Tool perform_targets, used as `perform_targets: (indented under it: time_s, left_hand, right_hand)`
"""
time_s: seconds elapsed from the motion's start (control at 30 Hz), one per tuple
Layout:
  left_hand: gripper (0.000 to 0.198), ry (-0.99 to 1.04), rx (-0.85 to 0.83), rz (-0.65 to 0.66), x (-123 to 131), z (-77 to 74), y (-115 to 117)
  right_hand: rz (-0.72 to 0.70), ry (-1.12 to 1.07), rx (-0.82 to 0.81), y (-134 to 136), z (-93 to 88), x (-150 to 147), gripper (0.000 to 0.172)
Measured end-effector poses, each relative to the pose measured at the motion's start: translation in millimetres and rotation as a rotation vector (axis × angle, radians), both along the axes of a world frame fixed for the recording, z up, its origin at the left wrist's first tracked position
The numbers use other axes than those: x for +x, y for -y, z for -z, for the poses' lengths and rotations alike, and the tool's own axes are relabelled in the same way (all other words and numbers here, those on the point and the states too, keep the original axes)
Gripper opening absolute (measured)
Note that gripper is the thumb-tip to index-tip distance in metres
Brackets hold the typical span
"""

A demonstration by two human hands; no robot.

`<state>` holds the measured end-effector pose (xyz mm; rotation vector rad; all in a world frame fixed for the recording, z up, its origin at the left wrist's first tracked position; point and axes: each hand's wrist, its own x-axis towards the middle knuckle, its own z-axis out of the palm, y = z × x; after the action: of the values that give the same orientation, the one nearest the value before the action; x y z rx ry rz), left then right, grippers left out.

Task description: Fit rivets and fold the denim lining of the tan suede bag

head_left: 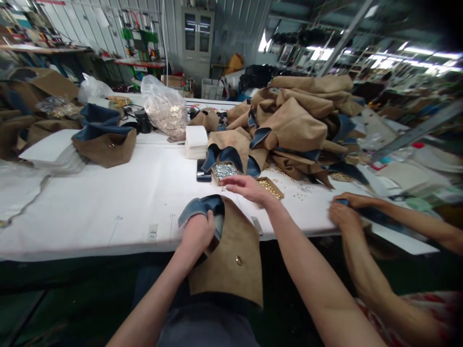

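My left hand (pixel 198 233) is closed on the blue-lined edge of a brown suede-like bag piece (pixel 242 236), which hangs over the table's front edge. A small gold-coloured metal fitting (pixel 238 260) sits on the brown face of this piece. My right hand (pixel 248 188) reaches across the table with fingers stretched out and nothing visible in them. Its fingertips are at the near edge of a small box of silver metal parts (pixel 224 170); whether they touch it I cannot tell. Just right of that hand lies a tray of gold-coloured studs (pixel 270 187).
Brown, blue-lined pieces (pixel 296 120) are heaped at the back right. A phone (pixel 203 171), a white stack (pixel 196 141) and a plastic bag of small parts (pixel 166 108) lie behind my hands. At right, a co-worker's hands (pixel 347 212) hold blue material. Another bag piece (pixel 106 147) stands left.
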<state>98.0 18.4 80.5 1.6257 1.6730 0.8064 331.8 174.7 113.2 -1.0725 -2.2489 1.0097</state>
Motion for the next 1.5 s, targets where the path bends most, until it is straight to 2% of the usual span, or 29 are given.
perform_targets:
  time_s: [0.07,0.1,0.17,0.23,0.33,0.43,0.77,0.9,0.97,1.03,1.07,1.13,1.23,1.33,1.4,1.5]
  left_hand:
    - [0.054,-0.074,-0.052,-0.063,-7.5,-4.4,-7.1]
    - [0.052,-0.089,-0.066,-0.076,-11.3,-7.8,-10.9]
    - [0.045,-0.077,-0.086,-0.066,-18.6,-15.0,-18.8]
    - [0.038,-0.049,-0.119,-0.049,-25.4,-20.2,-26.8]
    - [0.032,-0.024,-0.169,-0.030,-34.5,-21.4,-35.9]
    - [0.029,0.003,-0.170,-0.008,-39.6,-18.2,-38.3]
    - [0.026,0.085,-0.141,0.016,-33.5,-16.3,-27.6]
    - [0.026,0.103,-0.135,0.009,-38.0,-13.7,-24.0]
    - [0.027,0.100,-0.135,0.001,-39.2,-12.1,-23.5]
    - [0.026,0.092,-0.137,-0.005,-39.0,-10.7,-24.7]
    - [0.026,0.088,-0.138,-0.006,-38.4,-10.3,-25.7]
    - [0.026,0.079,-0.142,-0.008,-36.6,-10.6,-28.0]
    - [0.031,0.051,-0.158,-0.012,-33.2,-14.0,-29.4]
    - [0.043,0.009,-0.157,-0.023,-31.0,-19.8,-26.8]
    - [0.053,-0.053,-0.139,-0.042,-30.4,-24.8,-23.2]
    - [0.071,-0.280,-0.124,-0.085,-30.0,-36.8,-16.0]
  right_hand:
    - [0.325,0.315,0.155,-10.6,14.9,15.0,0.027]
    - [0.433,0.499,0.197,-14.2,23.5,19.4,0.025]
    - [0.527,0.769,0.197,-17.4,40.2,21.8,0.025]
    - [0.549,0.845,0.177,-16.8,54.0,17.7,0.029]
    - [0.582,0.862,0.182,-13.6,67.7,8.1,0.034]
    - [0.612,0.868,0.192,-11.9,74.1,2.8,0.032]
    - [0.582,0.800,0.278,-3.3,70.9,7.5,0.029]
    - [0.607,0.640,0.308,2.8,60.3,12.6,0.021]
    - [0.646,0.459,0.336,10.7,47.3,13.1,0.015]
    - [0.666,0.217,0.327,25.2,30.3,8.6,0.017]
    - [0.641,0.106,0.305,35.2,21.5,3.8,0.022]
    - [0.502,-0.021,0.247,58.5,6.8,-10.4,0.030]
    - [0.231,0.111,0.248,91.1,0.8,-36.8,0.025]
    - [0.039,0.500,0.354,105.5,14.9,-54.8,0.030]
    - [-0.028,0.693,0.399,104.2,28.6,-58.7,0.032]
    - [-0.070,0.752,0.427,93.5,45.2,-57.9,0.032]
